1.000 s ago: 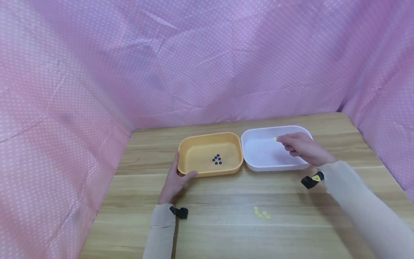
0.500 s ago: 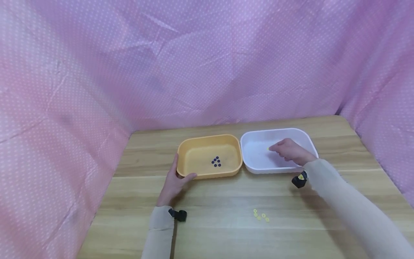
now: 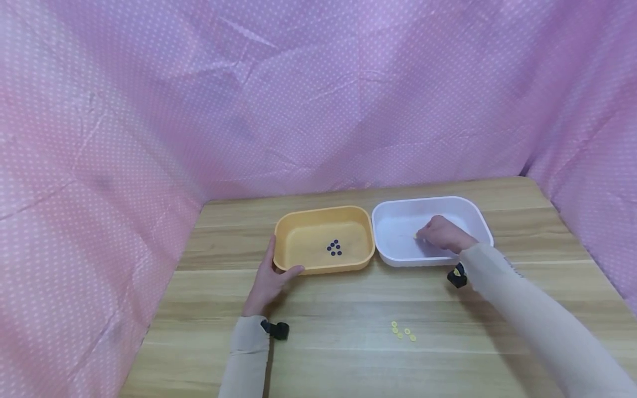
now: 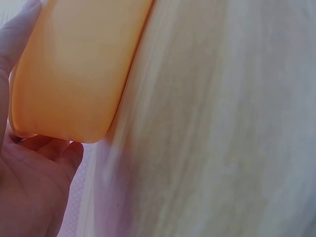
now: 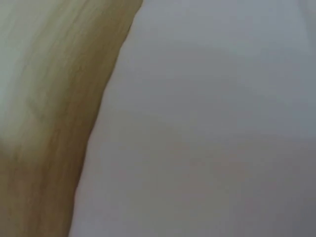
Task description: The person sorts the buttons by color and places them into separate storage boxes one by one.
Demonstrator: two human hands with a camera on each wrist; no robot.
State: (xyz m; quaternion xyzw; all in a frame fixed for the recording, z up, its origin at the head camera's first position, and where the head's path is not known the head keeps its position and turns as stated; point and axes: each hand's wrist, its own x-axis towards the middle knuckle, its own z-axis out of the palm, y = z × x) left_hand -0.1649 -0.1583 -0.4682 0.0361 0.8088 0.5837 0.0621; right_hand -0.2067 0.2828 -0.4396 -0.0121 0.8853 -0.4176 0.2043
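Note:
My left hand (image 3: 267, 283) grips the left end of a yellow-orange plastic tray (image 3: 324, 270), its thumb along the front side. In the left wrist view the fingers curl under and around the end of that tray (image 4: 74, 74). Several small dark blue discs (image 3: 333, 247) lie on the tray's floor. Reaching into the white tray (image 3: 398, 235) is my right hand (image 3: 442, 233), pinching a small yellow ring (image 3: 416, 236) low over its floor. The right wrist view holds mostly the blurred white tray (image 5: 197, 123), with the right hand out of sight.
Several more small yellow rings (image 3: 400, 335) lie on the wooden table (image 3: 338, 354), nearer to me than the trays. Both trays stand side by side, close together. Pink dotted cloth (image 3: 318, 99) hangs behind and on both sides.
The right hand has come lower into the white tray and a little toward me and to the left, with the yellow ring in its fingertips. The left hand stays on the yellow-orange tray.

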